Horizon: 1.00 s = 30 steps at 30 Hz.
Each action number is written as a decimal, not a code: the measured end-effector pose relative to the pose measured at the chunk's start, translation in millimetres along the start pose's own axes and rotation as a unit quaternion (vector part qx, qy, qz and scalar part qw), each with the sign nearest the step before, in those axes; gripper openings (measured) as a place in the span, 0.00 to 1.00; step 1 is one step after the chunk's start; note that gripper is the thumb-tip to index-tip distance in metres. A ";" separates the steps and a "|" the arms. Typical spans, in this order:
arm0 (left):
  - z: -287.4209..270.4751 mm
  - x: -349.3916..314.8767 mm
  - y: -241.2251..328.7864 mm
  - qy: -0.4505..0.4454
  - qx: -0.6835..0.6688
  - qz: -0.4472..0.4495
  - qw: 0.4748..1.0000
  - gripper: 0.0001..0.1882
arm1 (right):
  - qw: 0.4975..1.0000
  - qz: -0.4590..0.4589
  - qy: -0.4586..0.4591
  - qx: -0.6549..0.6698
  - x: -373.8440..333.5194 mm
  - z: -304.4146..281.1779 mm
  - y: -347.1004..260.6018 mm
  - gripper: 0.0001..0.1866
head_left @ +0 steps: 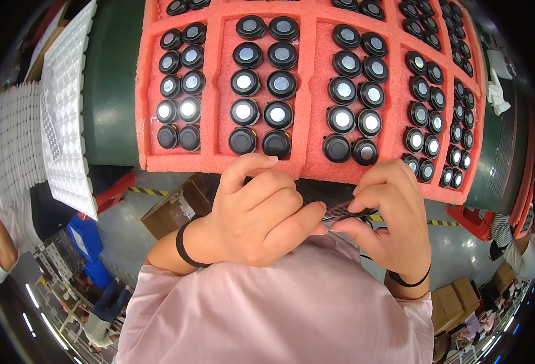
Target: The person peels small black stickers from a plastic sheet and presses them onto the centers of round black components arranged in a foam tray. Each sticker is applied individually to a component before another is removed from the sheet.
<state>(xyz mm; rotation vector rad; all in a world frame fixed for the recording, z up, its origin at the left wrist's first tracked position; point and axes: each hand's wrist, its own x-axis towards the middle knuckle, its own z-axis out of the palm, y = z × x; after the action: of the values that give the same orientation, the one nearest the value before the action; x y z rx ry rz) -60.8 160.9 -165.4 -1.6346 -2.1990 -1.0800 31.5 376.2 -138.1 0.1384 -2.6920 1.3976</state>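
My left hand [264,212] and my right hand [391,212] meet over my lap, just below the near edge of a pink foam tray [219,162]. Its fingers curled, my left hand has the thumb and a fingertip close to a thin, glossy, dark patterned sheet [339,210]. My right hand pinches at the sheet's right side, where a dark edge shows. Whatever lies under my left fingers is hidden. Round black parts [281,84] fill the tray's compartments in pairs of columns. Most have silver centres; several in the nearest row, such as a plain black one [242,141], do not.
The tray rests on a dark green surface [113,91]. White moulded trays [67,115] stand at the left, with others stacked behind. A cardboard box [173,209] sits on the floor below. A person [3,242] is at the far left; more boxes [455,303] lie lower right.
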 end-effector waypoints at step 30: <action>30.2 18.2 5.9 -0.112 0.032 0.043 0.992 0.12 | 0.992 0.096 0.020 -0.084 21.7 -16.8 24.0 0.06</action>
<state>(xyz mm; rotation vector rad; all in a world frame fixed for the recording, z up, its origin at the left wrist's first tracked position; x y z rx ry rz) -54.4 195.0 -174.5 -1.8834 -2.2458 -0.8302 7.8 403.1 -145.0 -0.1649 -2.8353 1.1958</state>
